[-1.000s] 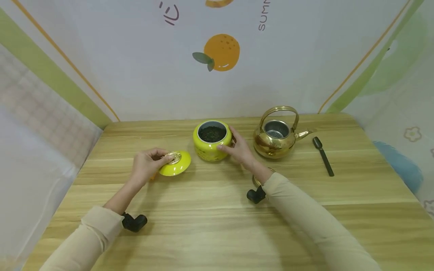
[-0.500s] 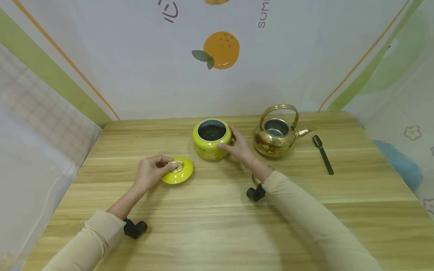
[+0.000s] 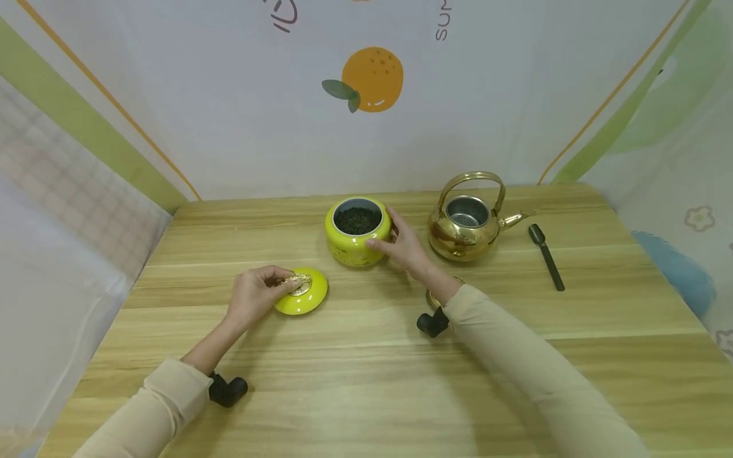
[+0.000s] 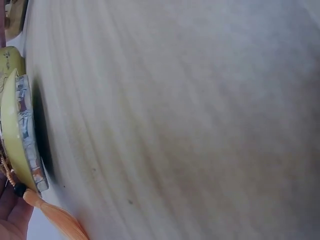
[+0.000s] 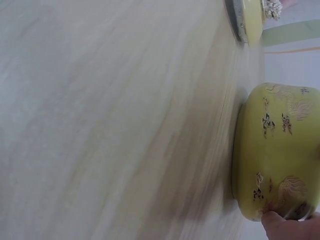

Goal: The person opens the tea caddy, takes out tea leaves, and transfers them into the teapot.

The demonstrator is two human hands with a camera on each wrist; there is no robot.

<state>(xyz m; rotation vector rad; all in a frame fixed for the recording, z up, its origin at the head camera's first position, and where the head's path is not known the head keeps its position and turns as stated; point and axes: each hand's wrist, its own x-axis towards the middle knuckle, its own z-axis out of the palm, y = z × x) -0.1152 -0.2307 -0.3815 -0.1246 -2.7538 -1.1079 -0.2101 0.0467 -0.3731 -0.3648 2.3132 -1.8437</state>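
My left hand (image 3: 256, 296) pinches the gold knob of a yellow lid (image 3: 309, 299), left of and nearer than the jar. An orange tassel (image 4: 62, 220) hangs from the knob in the left wrist view. The lid's silvery underside rim sits very close to the table; whether it touches is hard to tell. My right hand (image 3: 405, 247) grips the right side of a yellow tea jar (image 3: 356, 251), thumb in front and fingers partly hidden behind. Dark tea leaves (image 3: 357, 221) show inside its uncovered mouth. Dragon-like patterns mark the jar's wall in the right wrist view.
Right of the jar stands a gold teapot (image 3: 460, 238), uncovered, with a metal strainer inside and its handle raised. A dark scoop (image 3: 546, 257) lies beyond its spout. A round gold-rimmed thing (image 3: 433, 299) is mostly hidden under my right wrist. A printed cloth wall (image 3: 275, 127) closes off the table's back.
My left hand has brought the lid down towards the table, slightly right and nearer me. My right hand keeps its grip on the jar. The head view has tilted a little.
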